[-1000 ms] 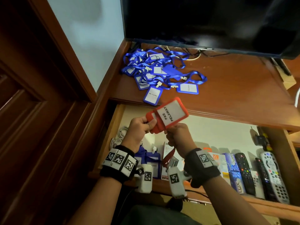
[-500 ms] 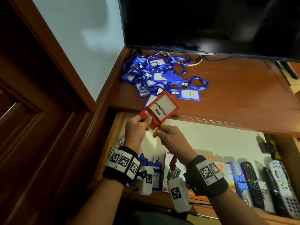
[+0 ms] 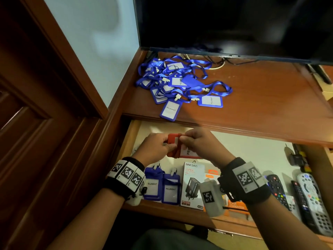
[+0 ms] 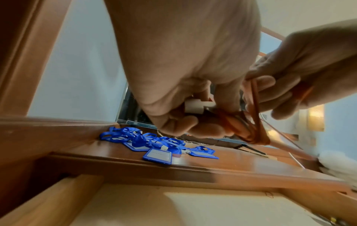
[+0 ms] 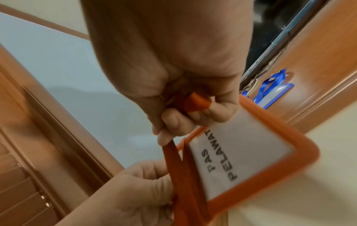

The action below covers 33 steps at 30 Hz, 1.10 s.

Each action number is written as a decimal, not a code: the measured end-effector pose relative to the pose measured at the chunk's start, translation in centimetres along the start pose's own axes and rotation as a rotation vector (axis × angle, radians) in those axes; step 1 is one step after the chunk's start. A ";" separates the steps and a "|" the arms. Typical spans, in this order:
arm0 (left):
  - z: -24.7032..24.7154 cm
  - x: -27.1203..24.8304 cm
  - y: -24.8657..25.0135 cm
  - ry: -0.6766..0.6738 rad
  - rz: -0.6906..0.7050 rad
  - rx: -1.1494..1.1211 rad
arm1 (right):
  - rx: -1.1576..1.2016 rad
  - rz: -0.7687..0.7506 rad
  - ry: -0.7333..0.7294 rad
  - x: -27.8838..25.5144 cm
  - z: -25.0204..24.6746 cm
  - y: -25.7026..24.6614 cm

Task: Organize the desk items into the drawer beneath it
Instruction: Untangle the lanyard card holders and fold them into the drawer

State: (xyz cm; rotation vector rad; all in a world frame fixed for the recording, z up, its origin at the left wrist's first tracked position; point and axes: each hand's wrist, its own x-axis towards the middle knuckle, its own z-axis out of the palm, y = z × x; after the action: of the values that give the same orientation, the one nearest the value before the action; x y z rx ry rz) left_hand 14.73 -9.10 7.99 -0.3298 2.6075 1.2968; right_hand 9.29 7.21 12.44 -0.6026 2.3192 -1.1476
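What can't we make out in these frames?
- Head view: red badge holder mostly covered by left hand and right hand.
- Left wrist view: red lanyard bunched, wrapping unclear.
- Head view: remotes cut off by the right edge.

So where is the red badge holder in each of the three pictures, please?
Head: the red badge holder is at centre, over the open drawer, mostly hidden between both hands.
Left wrist: only its bunched red strap is clear, right of centre.
Right wrist: lower right, face showing "PAS PELAWAT".
Shared landmark: the pile of blue badges on the desk.
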 end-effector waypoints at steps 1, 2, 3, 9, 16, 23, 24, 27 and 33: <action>-0.1 -0.2 -0.1 -0.042 0.012 0.017 | -0.035 -0.001 -0.004 -0.1 -0.2 0.1; -0.3 -0.5 -0.1 -0.081 0.023 0.035 | -0.054 0.002 -0.010 -0.2 -0.3 0.2; -0.4 -0.6 -0.2 -0.118 0.033 0.059 | -0.058 0.008 -0.019 -0.2 -0.3 0.3; -1.6 -1.4 0.9 -0.343 0.059 0.130 | 0.004 -0.021 -0.081 0.1 -0.3 1.1; -2.8 -1.7 0.6 -0.376 0.133 -0.310 | 0.308 -0.038 -0.186 -0.9 -0.3 0.8; -1.6 -1.1 0.8 -0.192 0.125 -0.647 | 0.740 0.018 -0.067 -1.0 1.2 1.2; -1.5 -0.9 1.0 -0.170 0.124 -0.690 | 0.718 0.006 -0.022 -0.9 1.8 1.4; -1.0 -0.4 1.2 -0.103 0.125 -0.768 | 0.748 0.023 0.058 -0.4 3.0 1.5; 0.7 -0.1 2.3 -0.029 0.115 -0.899 | 0.827 0.002 0.128 -0.2 2.8 1.5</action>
State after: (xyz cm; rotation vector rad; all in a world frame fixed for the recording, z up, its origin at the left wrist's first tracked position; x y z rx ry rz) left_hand 14.19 -7.23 9.31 -0.2805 1.8730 2.4213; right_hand 10.84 6.41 9.73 -0.2114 1.6857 -2.0006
